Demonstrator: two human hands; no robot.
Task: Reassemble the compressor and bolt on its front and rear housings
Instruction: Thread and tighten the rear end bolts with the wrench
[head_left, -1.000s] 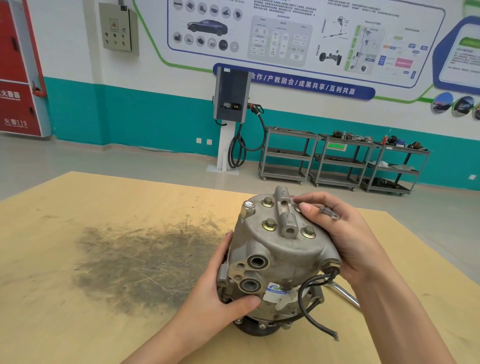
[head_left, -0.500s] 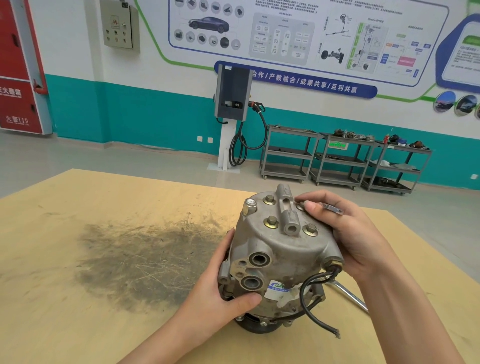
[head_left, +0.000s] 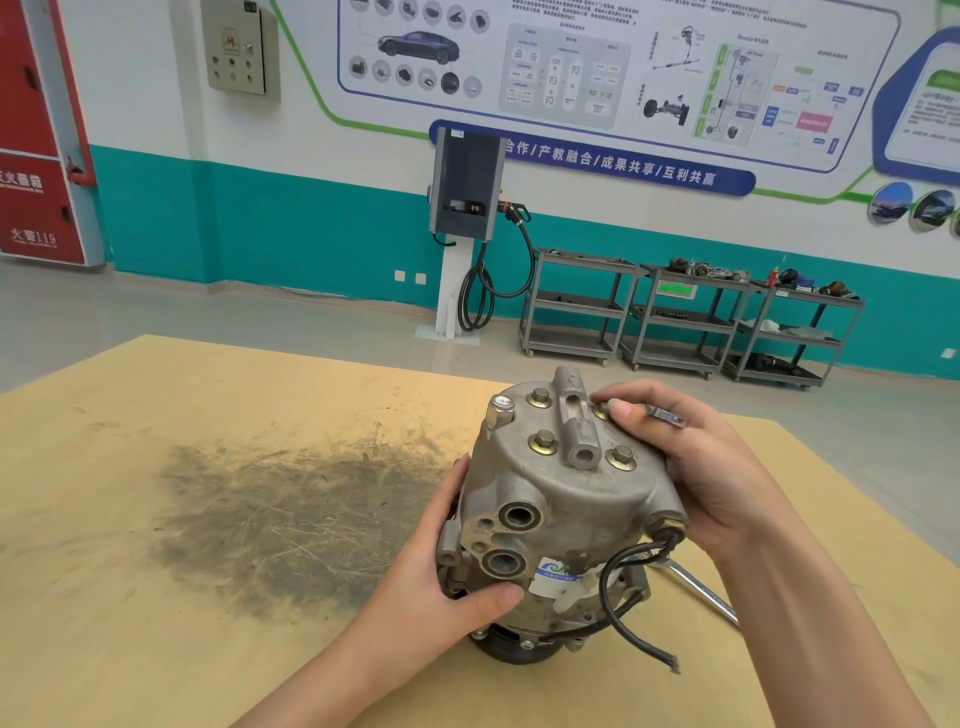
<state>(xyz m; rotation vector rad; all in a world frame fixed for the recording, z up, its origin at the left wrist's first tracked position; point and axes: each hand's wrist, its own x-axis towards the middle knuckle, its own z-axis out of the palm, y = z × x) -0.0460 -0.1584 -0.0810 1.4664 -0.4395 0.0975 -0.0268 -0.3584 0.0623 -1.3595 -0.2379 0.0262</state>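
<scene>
The grey metal compressor (head_left: 561, 499) stands upright on the wooden table (head_left: 208, 519), pulley end down. Its rear housing faces up and shows several brass-coloured bolts (head_left: 542, 444). A black cable (head_left: 618, 587) hangs from its right side. My left hand (head_left: 447, 587) grips the lower left of the body, thumb under the two ports. My right hand (head_left: 711, 467) wraps the top right edge. Its thumb and fingertip pinch the far right bolt (head_left: 601, 411). A small metal piece (head_left: 667, 415) sticks out between its fingers.
A chrome tool handle (head_left: 701, 592) lies on the table behind the compressor, to the right. A dark greasy stain (head_left: 291, 514) covers the table's middle. Beyond the table's far edge are open floor, a charging post (head_left: 465, 208) and three grey shelf carts (head_left: 680, 322).
My right thumb has curled in onto the far right bolt. The compressor and my left hand have stayed where they were.
</scene>
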